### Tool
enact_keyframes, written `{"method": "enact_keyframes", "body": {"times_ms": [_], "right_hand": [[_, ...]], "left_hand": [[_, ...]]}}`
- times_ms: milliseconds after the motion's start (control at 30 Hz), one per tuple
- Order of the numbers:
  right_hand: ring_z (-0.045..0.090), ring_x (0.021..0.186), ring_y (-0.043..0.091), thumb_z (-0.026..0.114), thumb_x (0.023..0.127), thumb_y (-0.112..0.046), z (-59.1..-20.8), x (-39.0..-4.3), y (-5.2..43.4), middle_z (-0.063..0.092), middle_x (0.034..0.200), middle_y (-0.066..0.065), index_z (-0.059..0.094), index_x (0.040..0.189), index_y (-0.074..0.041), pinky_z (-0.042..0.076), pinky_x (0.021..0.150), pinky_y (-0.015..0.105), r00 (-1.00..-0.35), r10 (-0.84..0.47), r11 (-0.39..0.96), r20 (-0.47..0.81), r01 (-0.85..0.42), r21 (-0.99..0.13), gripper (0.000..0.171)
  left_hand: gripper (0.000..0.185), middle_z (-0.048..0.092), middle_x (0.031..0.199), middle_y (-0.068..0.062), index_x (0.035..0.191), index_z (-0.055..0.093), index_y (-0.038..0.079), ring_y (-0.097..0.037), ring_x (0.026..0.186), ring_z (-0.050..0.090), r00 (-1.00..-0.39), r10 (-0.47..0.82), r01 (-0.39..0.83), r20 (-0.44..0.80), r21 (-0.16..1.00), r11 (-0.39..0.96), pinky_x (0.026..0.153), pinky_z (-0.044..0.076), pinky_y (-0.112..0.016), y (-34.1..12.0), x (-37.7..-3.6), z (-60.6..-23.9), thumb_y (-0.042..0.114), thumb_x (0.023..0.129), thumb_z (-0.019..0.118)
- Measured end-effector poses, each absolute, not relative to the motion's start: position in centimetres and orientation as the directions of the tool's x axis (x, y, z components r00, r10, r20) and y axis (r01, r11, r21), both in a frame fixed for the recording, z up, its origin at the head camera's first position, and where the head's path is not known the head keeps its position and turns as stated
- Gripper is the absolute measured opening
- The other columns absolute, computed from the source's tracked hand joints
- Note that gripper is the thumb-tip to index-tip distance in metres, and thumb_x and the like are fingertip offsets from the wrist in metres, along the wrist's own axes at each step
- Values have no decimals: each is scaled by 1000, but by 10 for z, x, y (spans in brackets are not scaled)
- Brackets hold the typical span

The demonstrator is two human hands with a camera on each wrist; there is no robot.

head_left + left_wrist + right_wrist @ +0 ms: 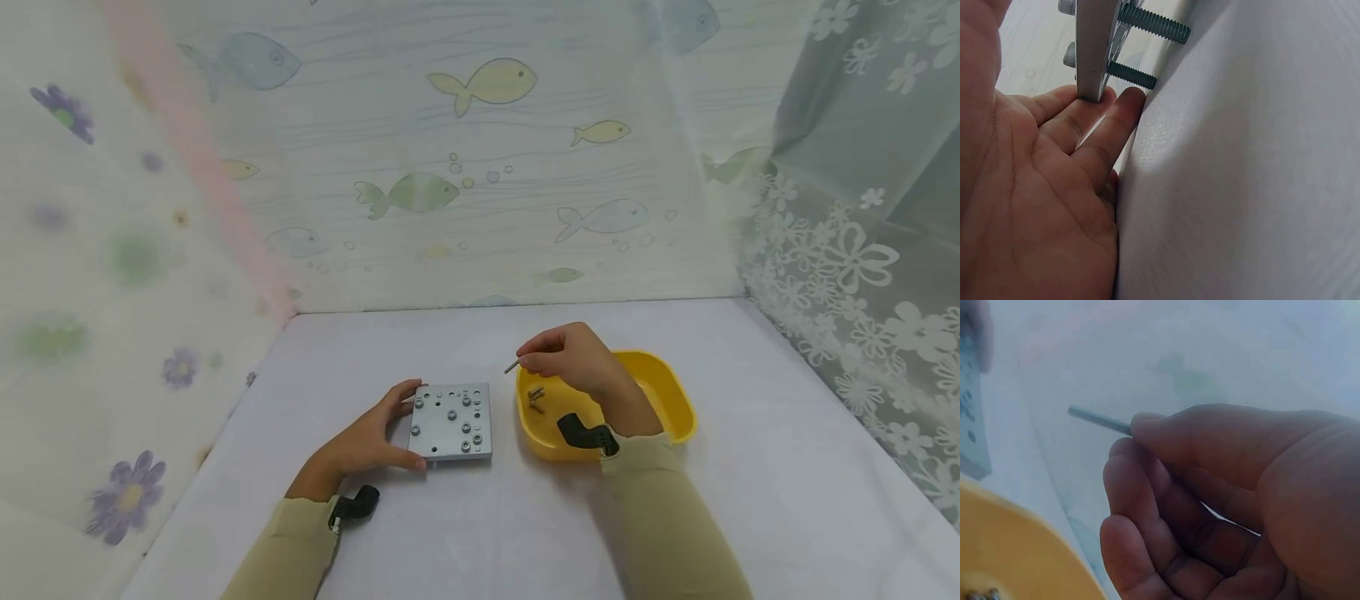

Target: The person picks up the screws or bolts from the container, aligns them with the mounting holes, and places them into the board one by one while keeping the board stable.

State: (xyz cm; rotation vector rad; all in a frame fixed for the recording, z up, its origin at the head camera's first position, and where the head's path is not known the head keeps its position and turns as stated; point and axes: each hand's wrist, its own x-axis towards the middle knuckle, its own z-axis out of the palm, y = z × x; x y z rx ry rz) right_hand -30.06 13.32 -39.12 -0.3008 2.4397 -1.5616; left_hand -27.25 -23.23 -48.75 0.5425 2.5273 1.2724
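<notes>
My left hand (375,436) holds a silver metal plate (442,429) by its left side, thumb at the near edge and fingers at the far corner. Several socket-head screws (452,415) sit in the plate's holes, and other holes are bare. Below the plate, threaded screw shanks (1155,24) stick out in the left wrist view. Between thumb and fingertips, my right hand (573,358) pinches a thin metal rod (1099,419) above the left rim of a yellow bowl (678,396). The rod's other end is hidden in the fingers.
Several loose screws (536,397) lie inside the bowl, toward its left. A white cloth (450,533) covers the table. Fish-printed fabric (495,192) hangs behind it, and a lace curtain (862,275) at the right.
</notes>
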Motion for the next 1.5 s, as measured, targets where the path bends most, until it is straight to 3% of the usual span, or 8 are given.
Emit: {"method": "enact_keyframes", "body": {"times_ms": [167, 233, 300, 400, 533, 633, 1200, 1500], "right_hand": [[69, 104, 33, 76, 94, -26, -390, -293, 120, 77, 104, 4, 80, 102, -21, 57, 96, 45, -941, -335, 423, -46, -107, -900, 10], [70, 99, 28, 77, 94, -26, -391, -290, 114, 77, 102, 1, 80, 101, -22, 58, 90, 40, -934, -357, 427, -30, -134, -894, 9], [67, 84, 24, 78, 93, -26, -392, -286, 107, 77, 99, -1, 81, 101, -22, 57, 73, 33, -922, -387, 423, -21, -158, -892, 9], [62, 78, 17, 78, 93, -27, -395, -282, 93, 76, 96, -3, 81, 101, -21, 52, 67, 27, -897, -442, 430, 8, -220, -875, 10], [66, 90, 15, 77, 94, -30, -399, -278, 77, 76, 95, -9, 81, 99, -23, 55, 82, 31, -868, -495, 459, 35, -295, -838, 10], [66, 92, 17, 78, 94, -34, -401, -275, 68, 75, 94, -13, 81, 97, -26, 56, 85, 35, -856, -515, 477, 43, -327, -816, 9], [63, 87, 8, 78, 94, -28, -412, -262, 35, 73, 87, -19, 80, 96, -26, 54, 77, 24, -795, -606, 502, 39, -420, -756, 4], [61, 92, 8, 77, 94, -26, -419, -258, 25, 72, 87, -20, 80, 91, -29, 52, 81, 24, -796, -605, 525, 31, -428, -736, 5]], "left_hand": [[129, 38, 166, -1, 164, 22, 30, -30, 157, 28, -899, 432, 204, -72, 803, 560, 125, 7, -68, -229, -274, -487, 45, 61, 99], [130, 37, 166, -1, 164, 22, 30, -31, 157, 28, -899, 432, 204, -75, 802, 562, 125, 6, -68, -229, -274, -487, 45, 61, 99], [130, 36, 167, 0, 164, 22, 30, -30, 157, 29, -897, 436, 204, -75, 804, 559, 125, 6, -68, -230, -274, -489, 44, 61, 99], [130, 33, 168, 2, 164, 21, 30, -29, 156, 31, -896, 437, 201, -77, 807, 555, 125, 6, -68, -231, -275, -490, 44, 61, 99], [129, 32, 168, 2, 164, 21, 31, -30, 156, 30, -898, 431, 192, -84, 807, 558, 125, 7, -68, -232, -273, -490, 45, 62, 99], [128, 34, 167, 2, 163, 22, 32, -30, 157, 27, -900, 426, 188, -89, 804, 564, 125, 7, -68, -232, -272, -490, 45, 62, 99], [123, 40, 164, -1, 163, 22, 31, -30, 157, 27, -893, 444, 201, -78, 813, 547, 123, 9, -70, -232, -273, -489, 42, 66, 97], [123, 37, 166, 0, 163, 22, 31, -31, 157, 27, -895, 439, 195, -82, 813, 549, 122, 8, -72, -233, -271, -487, 42, 66, 97]]}}
